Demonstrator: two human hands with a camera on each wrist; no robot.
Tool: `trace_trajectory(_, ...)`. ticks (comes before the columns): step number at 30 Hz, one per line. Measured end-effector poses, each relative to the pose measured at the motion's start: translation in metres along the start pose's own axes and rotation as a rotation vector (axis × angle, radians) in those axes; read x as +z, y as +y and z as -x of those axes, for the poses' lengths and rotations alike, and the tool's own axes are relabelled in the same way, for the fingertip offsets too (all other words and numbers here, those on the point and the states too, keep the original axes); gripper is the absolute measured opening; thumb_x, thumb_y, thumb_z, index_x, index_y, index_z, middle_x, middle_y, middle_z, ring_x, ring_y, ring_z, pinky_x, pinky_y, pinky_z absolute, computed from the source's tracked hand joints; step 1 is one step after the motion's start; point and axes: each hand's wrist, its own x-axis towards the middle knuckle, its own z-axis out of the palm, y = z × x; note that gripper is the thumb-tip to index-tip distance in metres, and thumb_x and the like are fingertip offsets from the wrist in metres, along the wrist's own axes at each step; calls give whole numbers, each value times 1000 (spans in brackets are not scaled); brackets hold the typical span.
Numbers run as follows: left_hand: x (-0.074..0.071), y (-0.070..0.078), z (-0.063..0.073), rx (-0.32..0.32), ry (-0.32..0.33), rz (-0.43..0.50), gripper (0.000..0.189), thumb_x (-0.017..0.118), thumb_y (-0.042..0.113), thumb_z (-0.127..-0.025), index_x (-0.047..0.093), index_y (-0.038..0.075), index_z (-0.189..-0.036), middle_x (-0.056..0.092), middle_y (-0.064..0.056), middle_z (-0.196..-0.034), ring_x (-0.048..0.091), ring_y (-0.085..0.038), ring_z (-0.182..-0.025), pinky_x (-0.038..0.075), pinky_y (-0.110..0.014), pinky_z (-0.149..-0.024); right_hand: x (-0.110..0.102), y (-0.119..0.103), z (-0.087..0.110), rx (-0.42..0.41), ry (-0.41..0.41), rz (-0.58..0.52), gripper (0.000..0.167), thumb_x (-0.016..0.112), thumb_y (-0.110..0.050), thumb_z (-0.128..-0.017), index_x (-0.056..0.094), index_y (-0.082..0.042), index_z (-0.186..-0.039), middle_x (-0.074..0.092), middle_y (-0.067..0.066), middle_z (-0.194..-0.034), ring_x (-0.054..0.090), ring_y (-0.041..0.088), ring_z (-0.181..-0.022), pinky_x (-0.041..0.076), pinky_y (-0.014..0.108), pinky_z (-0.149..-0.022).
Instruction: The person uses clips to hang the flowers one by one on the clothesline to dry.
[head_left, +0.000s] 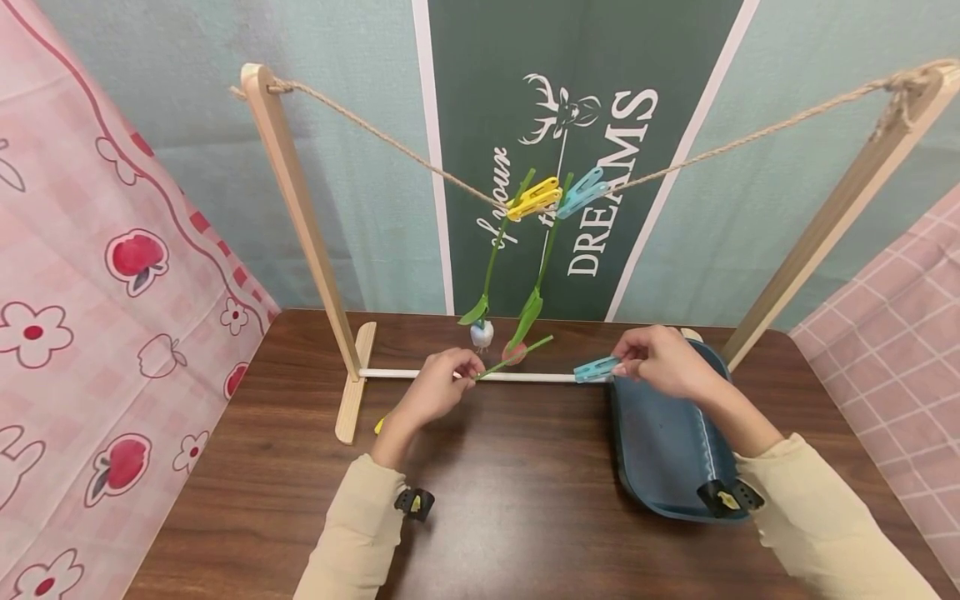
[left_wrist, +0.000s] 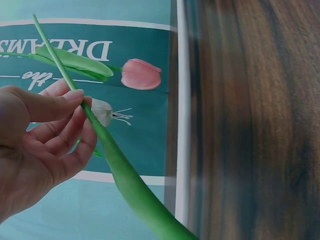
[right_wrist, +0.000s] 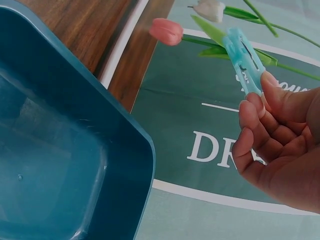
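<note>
My left hand (head_left: 438,390) pinches the green stem (left_wrist: 86,106) of an artificial flower between thumb and fingers; a broad leaf runs down from it, and its bloom is out of the left wrist view. Between the thumb and fingers of my right hand (head_left: 660,360) is a light blue clothespin (right_wrist: 245,61), above the blue basin's edge. Two artificial flowers hang head down from a rope: a white one (head_left: 482,335) under a yellow clothespin (head_left: 536,198), and a pink tulip (right_wrist: 166,31) under another blue clothespin (head_left: 583,193).
The twine rope (head_left: 405,148) sags between two wooden posts (head_left: 303,217), joined low down by a white rod (head_left: 536,377). A dark blue basin (head_left: 675,450) stands at the right of the brown table (head_left: 510,517). A small yellow bit (head_left: 379,426) shows beside my left wrist.
</note>
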Motion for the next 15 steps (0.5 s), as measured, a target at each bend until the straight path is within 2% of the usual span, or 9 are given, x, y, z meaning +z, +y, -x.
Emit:
trace_trajectory(7, -6, 9, -4, -33, 11, 68, 19, 59, -14, -78, 62, 2, -88, 63, -9, -85, 60, -18, -77, 49, -27, -70, -1, 2, -2, 15, -12, -8, 5, 65, 4, -78, 62, 4, -82, 54, 2, -62, 53, 23, -58, 38, 28, -48)
trace_trajectory(15, -8, 13, -9, -8, 50, 162, 16, 61, -12, -79, 60, 0, -90, 63, -13, -84, 59, -19, -78, 49, -27, -71, 0, 2, -1, 21, -15, -22, 4, 64, 3, -79, 62, 3, -82, 55, 3, -63, 52, 21, -57, 39, 28, -48)
